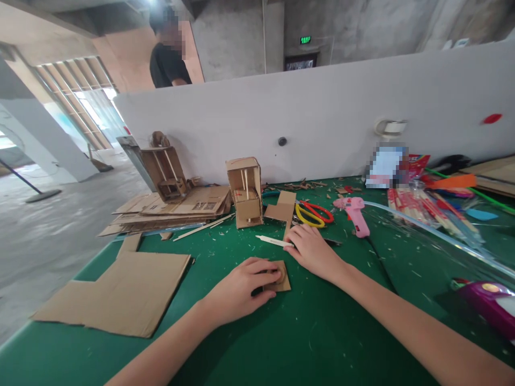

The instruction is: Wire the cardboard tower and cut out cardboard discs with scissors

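Note:
My left hand (pixel 246 284) rests on a small square cardboard piece (pixel 284 280) on the green table, its fingers curved over a small round part there. To the right, my right hand (pixel 311 247) has its fingertips closed on the end of a white pen-like tool (pixel 270 240), whose tip points left. Just beyond that hand lies an angled cardboard cut-out (pixel 285 206). Scissors with red and yellow handles (pixel 311 214) are beside the cut-out. An upright cardboard box model (pixel 246 201) with sticks inside stands behind my hands.
A large cardboard sheet (pixel 129 292) lies at left, with stacked cardboard (pixel 173 209) and another model (pixel 164 171) behind. A pink glue gun (pixel 356 214), bagged sticks (pixel 432 212) and a purple object (pixel 486 305) are at right. Beyond the white partition (pixel 330 118) is a person (pixel 169 59).

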Available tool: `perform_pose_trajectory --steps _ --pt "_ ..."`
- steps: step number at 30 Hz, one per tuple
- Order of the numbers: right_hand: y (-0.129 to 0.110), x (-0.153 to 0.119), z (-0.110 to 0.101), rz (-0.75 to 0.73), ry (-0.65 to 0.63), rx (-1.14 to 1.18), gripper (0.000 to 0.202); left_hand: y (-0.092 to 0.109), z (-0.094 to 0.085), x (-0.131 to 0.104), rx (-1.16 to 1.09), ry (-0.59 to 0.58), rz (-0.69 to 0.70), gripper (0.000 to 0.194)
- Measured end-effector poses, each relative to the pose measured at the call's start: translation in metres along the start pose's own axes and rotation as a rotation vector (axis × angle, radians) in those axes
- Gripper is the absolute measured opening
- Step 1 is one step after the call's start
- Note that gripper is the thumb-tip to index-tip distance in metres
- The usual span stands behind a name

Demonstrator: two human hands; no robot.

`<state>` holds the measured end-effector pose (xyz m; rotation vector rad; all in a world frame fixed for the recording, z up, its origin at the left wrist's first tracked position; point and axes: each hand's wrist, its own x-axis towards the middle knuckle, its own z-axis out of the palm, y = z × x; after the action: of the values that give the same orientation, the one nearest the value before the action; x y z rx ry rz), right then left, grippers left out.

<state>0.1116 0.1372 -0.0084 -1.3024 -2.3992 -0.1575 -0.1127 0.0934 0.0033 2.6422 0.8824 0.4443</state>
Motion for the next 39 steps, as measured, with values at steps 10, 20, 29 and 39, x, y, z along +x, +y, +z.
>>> perform_pose_trajectory --steps 10,20,29,39 --pt "0.007 0.001 -0.020 0.485 0.091 1.241 0.029 -0.003 0.001 0.001 0.033 -0.005 0.013 0.032" --pt "0.016 -0.001 -0.032 0.495 0.260 1.374 0.031 -0.002 -0.004 -0.001 -0.056 -0.022 0.154 0.039" --pt "-0.010 -0.022 -0.008 0.392 -0.218 1.286 0.024 0.010 0.005 -0.013 0.359 0.050 0.081 0.029" --pt "-0.009 -0.004 0.001 0.414 -0.240 1.344 0.022 0.021 0.011 -0.010 0.617 -0.024 0.126 0.037"
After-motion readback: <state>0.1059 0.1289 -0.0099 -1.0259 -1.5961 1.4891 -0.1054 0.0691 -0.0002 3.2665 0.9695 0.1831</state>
